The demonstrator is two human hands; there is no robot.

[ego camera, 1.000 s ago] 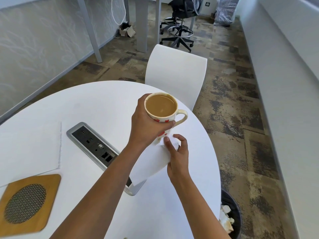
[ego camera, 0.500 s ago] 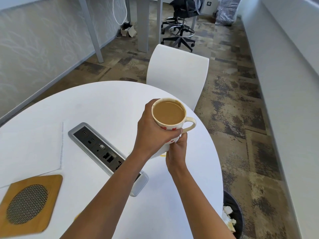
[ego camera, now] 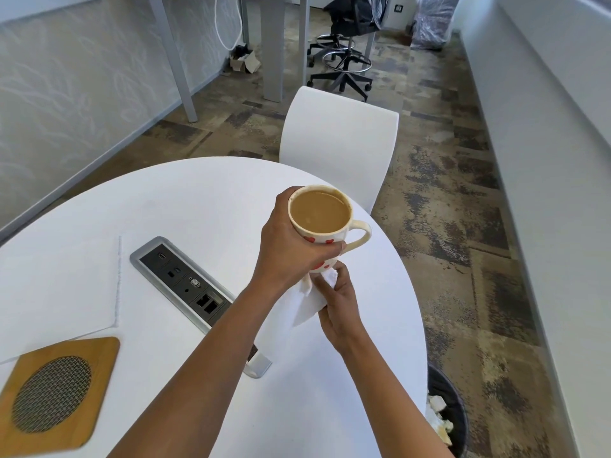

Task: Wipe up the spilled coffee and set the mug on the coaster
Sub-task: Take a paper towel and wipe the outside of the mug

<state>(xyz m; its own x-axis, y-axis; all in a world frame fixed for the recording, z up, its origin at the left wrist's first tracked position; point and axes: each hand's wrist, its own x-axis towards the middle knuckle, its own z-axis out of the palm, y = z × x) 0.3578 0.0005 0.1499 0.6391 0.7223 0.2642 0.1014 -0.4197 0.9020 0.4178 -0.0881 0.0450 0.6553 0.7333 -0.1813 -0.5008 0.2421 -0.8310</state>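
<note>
My left hand (ego camera: 291, 246) grips a cream mug (ego camera: 325, 223) with red hearts, full of milky coffee, and holds it upright above the white round table (ego camera: 198, 200). Its handle points right. Just beneath the mug, my right hand (ego camera: 339, 305) holds a white paper towel (ego camera: 309, 302) pressed against the mug's bottom. A wooden coaster (ego camera: 56, 395) with a round mesh centre lies at the table's near left edge. No spilled coffee shows on the table; the spot under the mug and hands is hidden.
A metal power and data socket strip (ego camera: 188, 285) is set into the table's middle. A white napkin (ego camera: 56, 292) lies beside the coaster. A white chair (ego camera: 337, 150) stands behind the table. A black waste bin (ego camera: 446, 414) with crumpled paper sits at the lower right.
The mug has stayed lifted in my left hand and shifted slightly. My right hand has kept working the paper towel under the mug's base; the towel hangs out below it again.
</note>
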